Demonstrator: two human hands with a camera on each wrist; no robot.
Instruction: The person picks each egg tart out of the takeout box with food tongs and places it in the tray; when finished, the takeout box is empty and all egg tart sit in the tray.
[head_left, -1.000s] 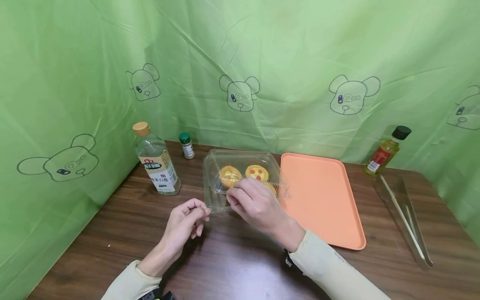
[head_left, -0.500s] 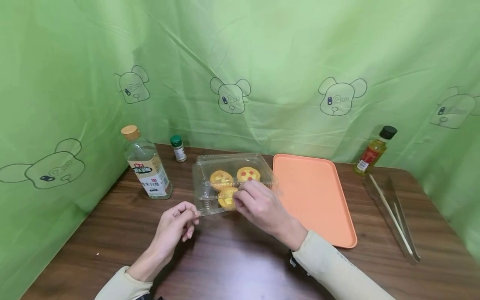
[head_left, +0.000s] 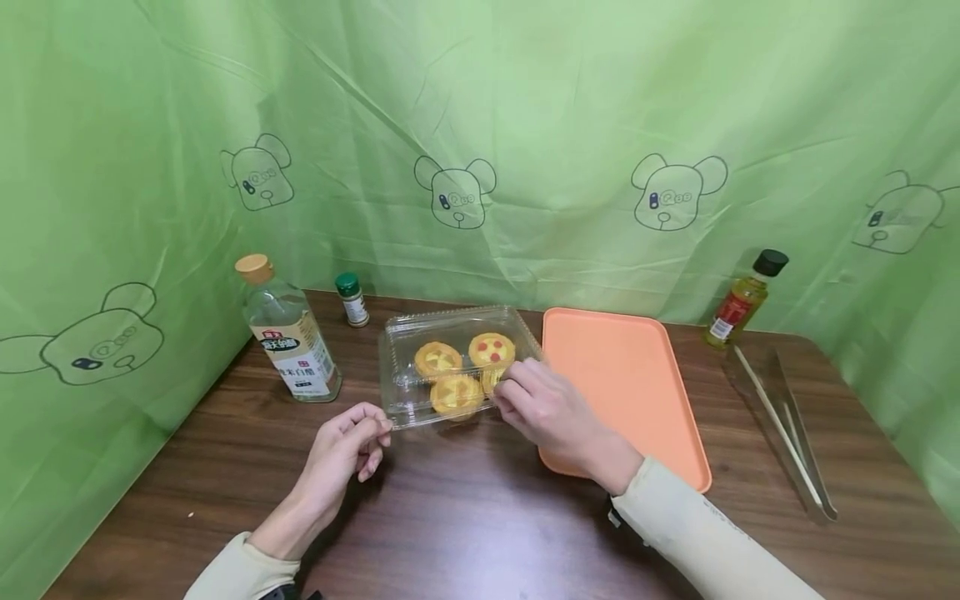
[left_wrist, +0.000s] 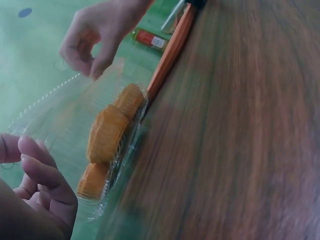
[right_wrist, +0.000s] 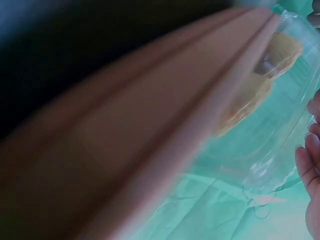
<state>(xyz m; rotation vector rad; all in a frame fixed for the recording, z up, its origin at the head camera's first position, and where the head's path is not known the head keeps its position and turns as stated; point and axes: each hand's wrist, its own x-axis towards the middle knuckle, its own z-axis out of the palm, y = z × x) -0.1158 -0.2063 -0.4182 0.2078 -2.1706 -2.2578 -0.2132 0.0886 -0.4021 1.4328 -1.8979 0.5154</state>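
Note:
A clear plastic clamshell box [head_left: 408, 329] stands mid-table in the head view, with several round tarts [head_left: 456, 395] inside. One tart [head_left: 492, 349] has red dots on its yellow top. My left hand [head_left: 341, 454] pinches the box's near left corner between thumb and fingers. At the near right edge, my right hand [head_left: 543, 408] pinches the clear plastic and partly covers a tart. From the left wrist view, a thin clear flap [left_wrist: 60, 107] with a ridged edge slants up between both hands, beside the tarts [left_wrist: 107, 132]. Exactly where the fingertips meet the plastic is hard to see.
An orange tray [head_left: 615, 367] lies right of the box, under the right forearm. Metal tongs [head_left: 787, 433] and an oil bottle [head_left: 737, 304] are farther right. At left stand a vinegar bottle [head_left: 296, 346] and a green-capped shaker [head_left: 351, 300]. Green cloth [head_left: 555, 100] hangs behind.
My right hand has shifted right along the box's near edge, uncovering more of the tarts. The left hand keeps its hold on the corner. The whole head view has swung slightly.

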